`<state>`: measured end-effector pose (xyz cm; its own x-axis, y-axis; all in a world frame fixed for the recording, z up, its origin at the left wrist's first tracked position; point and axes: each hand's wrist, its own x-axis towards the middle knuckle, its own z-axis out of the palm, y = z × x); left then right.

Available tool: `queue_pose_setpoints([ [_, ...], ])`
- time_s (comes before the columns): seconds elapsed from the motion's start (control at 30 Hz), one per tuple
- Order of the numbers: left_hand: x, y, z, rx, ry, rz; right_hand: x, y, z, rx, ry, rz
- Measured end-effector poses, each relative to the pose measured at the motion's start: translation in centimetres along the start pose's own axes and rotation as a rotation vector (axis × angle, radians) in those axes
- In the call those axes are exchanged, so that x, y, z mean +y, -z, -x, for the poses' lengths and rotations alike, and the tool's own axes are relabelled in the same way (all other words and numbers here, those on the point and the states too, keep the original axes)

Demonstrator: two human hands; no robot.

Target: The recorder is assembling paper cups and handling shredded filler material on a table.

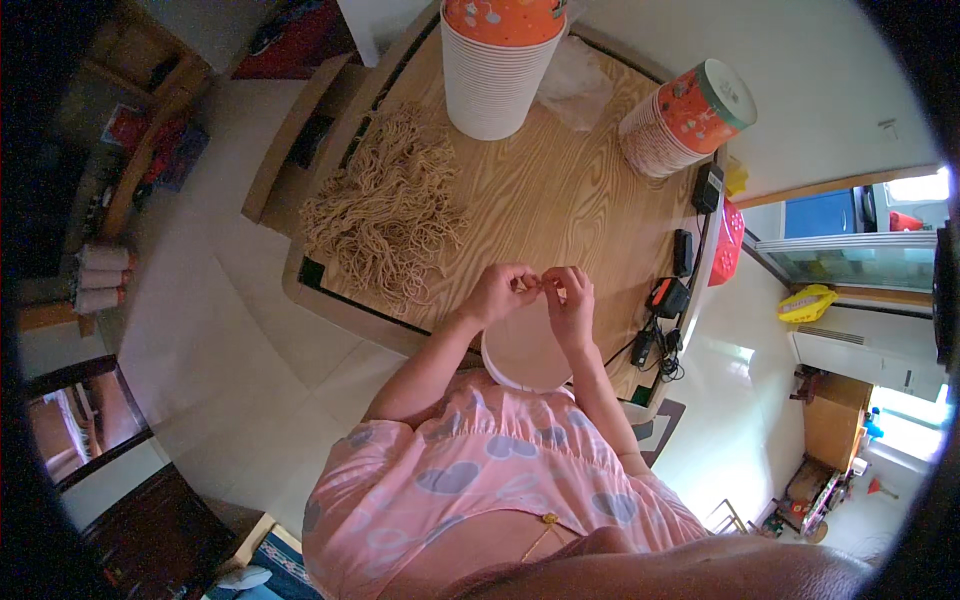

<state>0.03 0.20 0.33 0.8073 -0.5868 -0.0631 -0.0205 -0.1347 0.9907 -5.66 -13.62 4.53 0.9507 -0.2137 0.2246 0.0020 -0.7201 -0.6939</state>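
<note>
Pinched fingertips on both hands meet almost tip to tip: the left hand (503,292) has thumb and forefinger drawn together, and the right hand (570,300) does the same just beside it. Whatever lies between those fingertips is too small to tell. Just below the hands, at the near edge of the wooden table (560,200), sits a white paper tub (527,350), between the forearms and close against the pink patterned garment (490,465). Whether any fingertip touches its rim, I cannot tell. To the left of the hands a loose heap of tan twine (385,210) spreads over the tabletop. On the far side stands a tall stack of white tubs (497,90) with an orange one on top, a crumpled clear plastic bag (578,85) just to its right. Farther right is a second stack, orange with a green end (680,125). Along the right edge lie a black-and-orange adapter (668,297) and tangled black cables (668,365)
</note>
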Motion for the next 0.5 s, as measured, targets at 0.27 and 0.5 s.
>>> queue_pose_setpoints([
  [0.27, 1.3, -0.5, 0.8, 0.160, -0.172, -0.199, 0.1, 1.0, 0.0, 0.056, -0.147, -0.210],
  [0.5, 1.1, -0.7, 1.0, 0.203, -0.235, -0.263, -0.1, 1.4, -0.2, -0.077, -0.271, -0.175],
])
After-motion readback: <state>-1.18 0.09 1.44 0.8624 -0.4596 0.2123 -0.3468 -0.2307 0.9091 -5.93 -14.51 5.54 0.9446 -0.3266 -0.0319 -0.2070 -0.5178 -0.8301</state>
